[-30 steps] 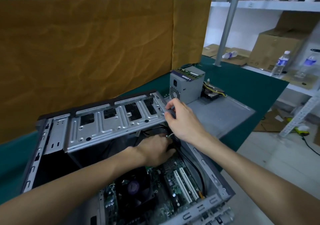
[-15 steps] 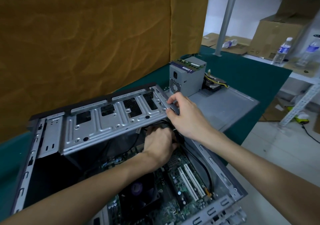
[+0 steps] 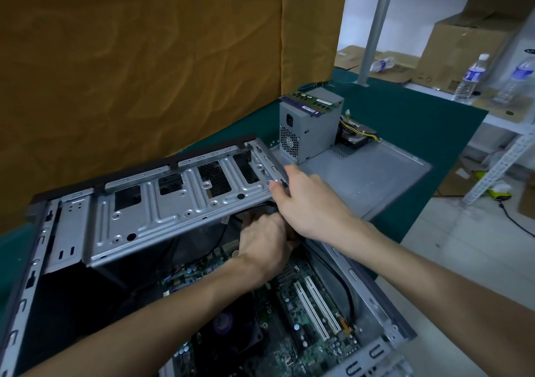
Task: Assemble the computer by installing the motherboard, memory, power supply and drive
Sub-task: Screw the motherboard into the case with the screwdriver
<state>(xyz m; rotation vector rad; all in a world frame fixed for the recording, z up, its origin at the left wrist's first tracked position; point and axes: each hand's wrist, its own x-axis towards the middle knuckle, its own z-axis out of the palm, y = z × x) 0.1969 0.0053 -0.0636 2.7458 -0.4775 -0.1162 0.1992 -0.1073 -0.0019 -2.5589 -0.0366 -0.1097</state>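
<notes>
The open computer case (image 3: 373,298) lies on its side on the green table. Its metal drive cage (image 3: 173,211) is swung up. My right hand (image 3: 312,202) grips the right end of the cage, thumb on the near face. My left hand (image 3: 263,243) reaches under the cage, fingers curled round a black cable (image 3: 344,287); the fingertips are hidden. The motherboard (image 3: 304,321) with its black fan (image 3: 231,327) sits in the case. The power supply (image 3: 309,127) stands on the grey side panel (image 3: 367,179), with memory sticks (image 3: 307,103) on top. A drive (image 3: 359,137) lies behind it.
A brown cloth (image 3: 144,58) hangs behind the table. The table's right edge (image 3: 451,174) drops to the floor. White shelves at the right hold cardboard boxes (image 3: 463,43) and water bottles (image 3: 470,78). A metal post (image 3: 376,26) stands at the table's far end.
My left hand has pushed up further under the cage toward the cables. My right hand has stayed on the end of the cage, shifting its grip slightly.
</notes>
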